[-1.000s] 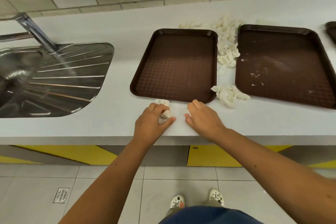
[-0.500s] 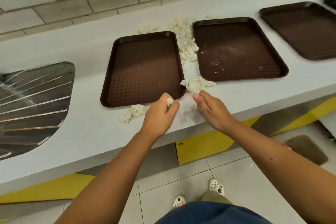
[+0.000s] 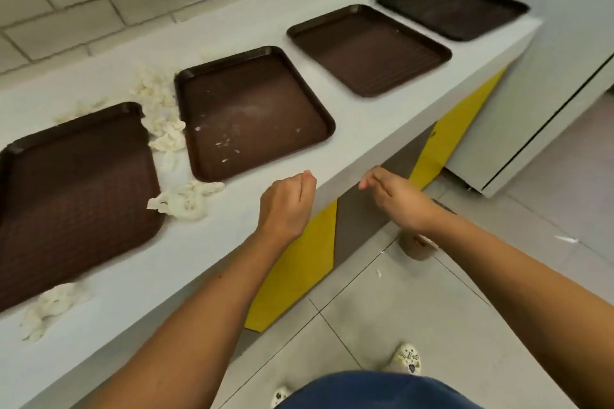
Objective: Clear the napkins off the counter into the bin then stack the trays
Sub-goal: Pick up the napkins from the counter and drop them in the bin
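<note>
Several brown trays lie in a row on the white counter [image 3: 232, 242]: a near one [image 3: 76, 196], a crumb-flecked one [image 3: 252, 113], a third [image 3: 368, 50] and a far one [image 3: 452, 5]. Crumpled white napkins sit between the first two trays [image 3: 162, 116], at the near tray's front corner [image 3: 186, 202], and by the counter's front edge [image 3: 50, 305]. My left hand [image 3: 287, 201] is a closed fist over the counter edge; the napkin it took is hidden inside. My right hand [image 3: 392, 196] hovers beyond the edge above the floor, fingers drawn together. A brown bin [image 3: 417, 244] shows partly under my right wrist.
A tiled wall runs behind the counter. Yellow and grey panels [image 3: 299, 262] face the counter's front. A white cabinet [image 3: 531, 109] stands at the right end. A small white scrap [image 3: 378, 272] lies on the grey floor tiles near my feet.
My view and both hands have swung right along the counter, away from the sink. My left hand lifted a napkin off the counter and closed into a fist; my right hand moved past the edge.
</note>
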Available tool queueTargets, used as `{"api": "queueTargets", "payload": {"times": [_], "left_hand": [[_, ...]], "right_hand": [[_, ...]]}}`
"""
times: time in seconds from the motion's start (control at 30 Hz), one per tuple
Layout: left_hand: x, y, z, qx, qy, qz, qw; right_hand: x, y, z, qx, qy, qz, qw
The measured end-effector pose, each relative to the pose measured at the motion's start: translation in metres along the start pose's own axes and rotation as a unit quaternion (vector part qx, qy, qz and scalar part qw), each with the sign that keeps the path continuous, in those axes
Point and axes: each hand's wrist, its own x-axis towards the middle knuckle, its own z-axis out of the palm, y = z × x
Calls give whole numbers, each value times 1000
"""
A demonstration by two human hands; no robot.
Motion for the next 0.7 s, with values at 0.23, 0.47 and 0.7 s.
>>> {"api": "queueTargets", "payload": {"times": [0.23,0.47,0.7], "left_hand": [[62,110,115,-9,-105,-18,994],[124,161,199,-97,-216,-76,969],[197,166,272,-115,-307,-104,939]], "right_hand": [[-13,124,-114,40,12,126,991],[-2,219,-180,13,66,214,975],[44,290,-191,67,117,274,952]]}}
